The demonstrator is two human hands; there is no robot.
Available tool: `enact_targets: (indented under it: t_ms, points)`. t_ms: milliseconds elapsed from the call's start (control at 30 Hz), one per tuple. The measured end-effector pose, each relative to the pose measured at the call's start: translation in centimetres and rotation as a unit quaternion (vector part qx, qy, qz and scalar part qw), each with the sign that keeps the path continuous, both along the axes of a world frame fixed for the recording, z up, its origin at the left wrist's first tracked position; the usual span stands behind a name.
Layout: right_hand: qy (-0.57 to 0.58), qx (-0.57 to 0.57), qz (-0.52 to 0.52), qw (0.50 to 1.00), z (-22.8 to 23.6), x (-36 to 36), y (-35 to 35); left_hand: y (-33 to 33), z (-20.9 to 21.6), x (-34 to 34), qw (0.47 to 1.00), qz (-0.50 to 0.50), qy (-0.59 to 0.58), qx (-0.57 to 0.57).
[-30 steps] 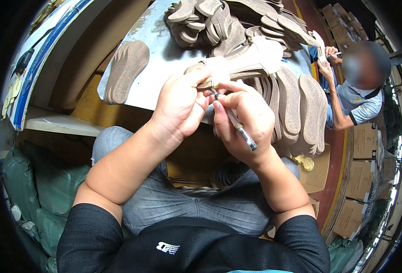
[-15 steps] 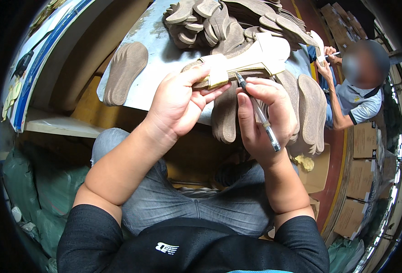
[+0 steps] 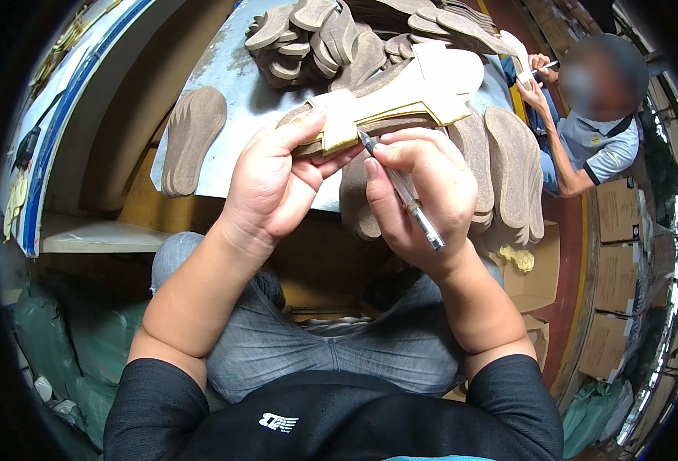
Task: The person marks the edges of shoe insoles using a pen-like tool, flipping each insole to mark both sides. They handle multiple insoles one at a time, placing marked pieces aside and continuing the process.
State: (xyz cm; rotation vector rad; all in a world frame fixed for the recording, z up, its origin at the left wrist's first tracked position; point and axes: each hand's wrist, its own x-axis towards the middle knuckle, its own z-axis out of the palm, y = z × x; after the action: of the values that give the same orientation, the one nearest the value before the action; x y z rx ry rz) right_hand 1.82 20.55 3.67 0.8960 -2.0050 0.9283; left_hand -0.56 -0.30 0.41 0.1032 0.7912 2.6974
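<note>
My left hand (image 3: 277,165) grips one end of a brown shoe insole (image 3: 389,124), thumb on top and fingers beneath. A pale yellow template (image 3: 450,77) lies along the insole, with a band wrapped round it close to my left thumb. In my right hand (image 3: 431,180) is a clear-barrelled pen (image 3: 412,201), held in a writing grip. Its tip meets the insole's near side, right beside the template's band. Below and behind my right hand, stacks of brown insoles (image 3: 509,157) overhang the table's edge.
A pale table (image 3: 235,73) bears a heap of insoles (image 3: 339,34) at the back and a stack of insoles (image 3: 193,142) on the left. At the right, another person (image 3: 588,131) holds an insole and a pen. Cardboard boxes (image 3: 614,288) line the right; green sacks (image 3: 85,330) lie lower left.
The pen tip has shifted left along the insole's edge to the template's band. Both hands and the insole appear slightly further left, as the whole view has shifted.
</note>
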Motion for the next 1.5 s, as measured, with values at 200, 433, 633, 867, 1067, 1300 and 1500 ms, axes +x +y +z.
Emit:
enact_targets:
  t_ms: [200, 433, 633, 867, 1067, 1300, 1500]
  points:
    - [-0.004, -0.002, 0.001, 1.0, 0.2, 0.2, 0.0, 0.3, 0.2, 0.0, 1.0, 0.014, 0.007, -0.018]
    - [-0.024, -0.009, -0.006, 1.0, 0.2, 0.4, -0.3, 0.0, 0.9, -0.1, 0.997, 0.023, 0.04, -0.053]
    - [-0.011, -0.018, 0.001, 1.0, -0.4, 0.1, -0.6, -0.5, 0.2, -0.4, 1.0, 0.017, 0.017, -0.003]
    - [-0.009, -0.013, 0.012, 1.0, -0.5, -0.1, -0.6, -1.2, -0.8, -1.0, 0.998, -0.022, -0.026, 0.052]
    - [-0.025, 0.01, 0.01, 1.0, -0.5, 0.1, -0.3, -0.9, -0.6, -1.1, 0.999, -0.01, -0.034, 0.036]
    - [0.019, 0.009, -0.041, 0.999, 0.3, 0.1, 1.6, -0.6, -0.4, -1.0, 0.992, 0.067, -0.031, -0.103]
    - [-0.021, 0.134, -0.161, 0.977, 1.3, -1.1, 3.5, -1.2, 0.1, -1.6, 0.991, 0.045, -0.042, -0.117]
